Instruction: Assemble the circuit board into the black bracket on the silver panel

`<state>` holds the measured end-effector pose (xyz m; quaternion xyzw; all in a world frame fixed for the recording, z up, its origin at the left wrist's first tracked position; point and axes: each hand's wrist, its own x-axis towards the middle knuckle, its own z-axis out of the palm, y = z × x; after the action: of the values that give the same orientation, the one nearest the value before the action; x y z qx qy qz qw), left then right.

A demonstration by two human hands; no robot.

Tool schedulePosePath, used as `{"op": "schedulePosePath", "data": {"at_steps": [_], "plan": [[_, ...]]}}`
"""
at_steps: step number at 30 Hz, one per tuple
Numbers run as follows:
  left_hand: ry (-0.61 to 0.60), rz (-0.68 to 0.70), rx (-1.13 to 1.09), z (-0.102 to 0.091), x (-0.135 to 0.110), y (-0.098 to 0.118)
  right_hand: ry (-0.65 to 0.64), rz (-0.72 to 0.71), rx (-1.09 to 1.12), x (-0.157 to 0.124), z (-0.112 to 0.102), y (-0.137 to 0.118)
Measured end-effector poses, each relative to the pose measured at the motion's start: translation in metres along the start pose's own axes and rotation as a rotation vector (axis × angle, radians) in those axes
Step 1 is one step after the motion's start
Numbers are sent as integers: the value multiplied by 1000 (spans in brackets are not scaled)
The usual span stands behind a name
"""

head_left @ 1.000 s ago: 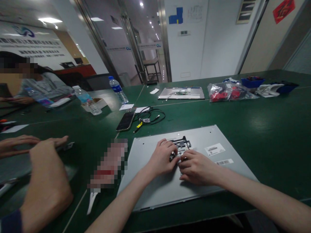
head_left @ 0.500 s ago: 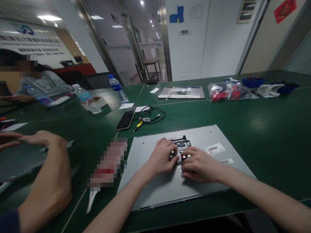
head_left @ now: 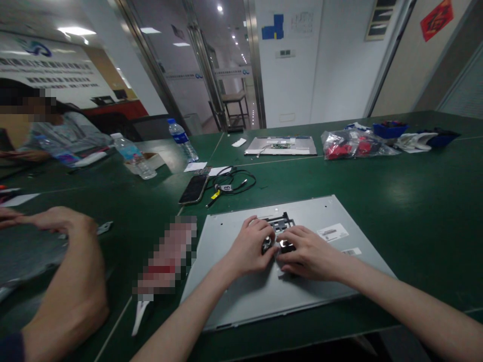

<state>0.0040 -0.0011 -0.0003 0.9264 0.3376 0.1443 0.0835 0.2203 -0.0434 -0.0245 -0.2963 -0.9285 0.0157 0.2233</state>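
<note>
A grey metal panel (head_left: 332, 211) lies flat on the green table in front of me, with white labels (head_left: 332, 232) on its right part. A black bracket (head_left: 281, 221) sits on the panel's upper middle. My left hand (head_left: 251, 246) rests on the panel with fingers curled, pinching a small dark part (head_left: 267, 245). My right hand (head_left: 307, 254) is beside it, fingers closed on another small dark part (head_left: 286, 246). The two hands touch just below the bracket.
A co-worker's forearm and hands (head_left: 64, 281) work over another panel at the left. A phone (head_left: 194, 188), a coiled black cable (head_left: 232, 182), water bottles (head_left: 134, 156), a second panel (head_left: 281, 146), a plastic bag (head_left: 354, 143) and a blue bin (head_left: 390, 129) lie farther back.
My hands have stayed on the panel, shifting slightly together. The co-worker's hands at the left have drawn further left.
</note>
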Motion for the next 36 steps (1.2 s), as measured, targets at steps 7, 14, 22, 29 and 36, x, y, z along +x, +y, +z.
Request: {"op": "schedulePosePath", "data": {"at_steps": [7, 14, 22, 29, 36], "plan": [[-9, -11, -3, -2, 1, -1, -51, 7, 34, 0, 1, 3], [-14, 20, -17, -2, 0, -2, -94, 35, 86, -1, -2, 6], [-28, 59, -25, -3, 0, 0, -77, 37, 179, -3, -1, 13], [-34, 47, -25, -2, -1, 0, -80, 41, 207, -4, -5, 13], [-35, 51, -17, 2, -1, -2, -51, 27, 194, -3, -7, 10]]}}
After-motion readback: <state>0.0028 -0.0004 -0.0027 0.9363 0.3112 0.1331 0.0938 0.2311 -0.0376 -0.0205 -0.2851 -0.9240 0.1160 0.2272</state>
